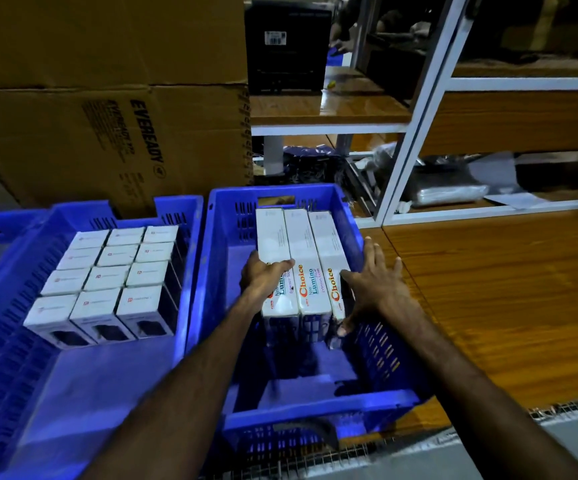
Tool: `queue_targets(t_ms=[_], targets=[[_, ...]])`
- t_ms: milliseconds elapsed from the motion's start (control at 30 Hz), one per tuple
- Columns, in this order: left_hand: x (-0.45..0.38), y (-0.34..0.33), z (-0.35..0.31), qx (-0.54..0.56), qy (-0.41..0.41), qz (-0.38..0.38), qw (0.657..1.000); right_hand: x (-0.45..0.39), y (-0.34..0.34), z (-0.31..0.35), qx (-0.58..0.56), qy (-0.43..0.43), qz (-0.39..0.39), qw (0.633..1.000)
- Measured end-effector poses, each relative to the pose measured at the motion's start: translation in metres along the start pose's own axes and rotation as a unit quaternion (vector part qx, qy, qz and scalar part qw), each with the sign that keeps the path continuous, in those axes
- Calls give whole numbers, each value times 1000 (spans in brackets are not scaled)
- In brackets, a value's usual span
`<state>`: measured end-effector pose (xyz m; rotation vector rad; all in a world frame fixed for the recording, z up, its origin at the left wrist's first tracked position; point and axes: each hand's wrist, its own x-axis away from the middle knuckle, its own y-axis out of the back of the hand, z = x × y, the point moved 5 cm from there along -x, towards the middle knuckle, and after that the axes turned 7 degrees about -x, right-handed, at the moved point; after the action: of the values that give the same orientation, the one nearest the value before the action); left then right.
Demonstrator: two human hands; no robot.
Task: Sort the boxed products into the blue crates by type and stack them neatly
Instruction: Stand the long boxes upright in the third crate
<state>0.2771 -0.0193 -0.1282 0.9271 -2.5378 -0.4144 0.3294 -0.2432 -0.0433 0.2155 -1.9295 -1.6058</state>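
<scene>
Steadying three long white boxes [298,261] in the right blue crate [377,344].
Left hand [263,275] grips the leftmost box; right hand [374,282] spread against the rightmost; small boxes [107,282] fill the neighbouring crate [13,282]; cardboard cartons [107,98] behind, wooden worktop [505,289] right.

Plastic, card and polished wood under my hands

My crates [211,271] are blue moulded plastic with slotted walls; the long boxes [301,258] I'm touching look like smooth white printed card, faintly shiny. The table [505,289] is glossy wood grain, the big cartons [107,133] matt brown corrugated board, the shelf frame [415,133] probably painted metal.
</scene>
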Motion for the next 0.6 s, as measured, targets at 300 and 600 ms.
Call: queue_targets(t_ms=[300,600], targets=[[-6,-4,6,24,-10,6,1000,14,-8,6,-33,-28,-104,994],[0,-4,8,39,-19,13,999,22,-7,11,4,-36,-113,993]])
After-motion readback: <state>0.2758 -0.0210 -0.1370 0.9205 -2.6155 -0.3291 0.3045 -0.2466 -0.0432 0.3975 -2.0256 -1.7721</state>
